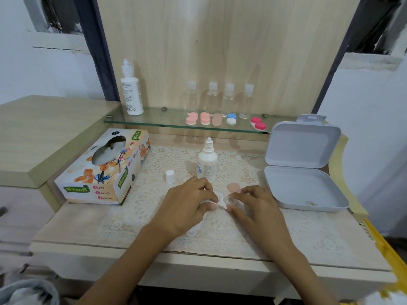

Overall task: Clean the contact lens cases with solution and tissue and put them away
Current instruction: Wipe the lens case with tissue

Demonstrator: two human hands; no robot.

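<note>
A: Lace mat (154,194), near middle: which step?

B: Wiping, I'd judge. Your left hand (191,201) pinches tissue (218,199) against the lens case (231,198), which your right hand (253,203) pinches. Next probably the peach lid (234,187), then the white box (308,201) on the right.

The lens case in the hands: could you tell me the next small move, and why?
Probably twist the tissue into the lens case to dry it: the left hand pinches tissue against the case that the right hand holds, a peach lid lies beside it, and the solution bottle stands uncapped.
</note>
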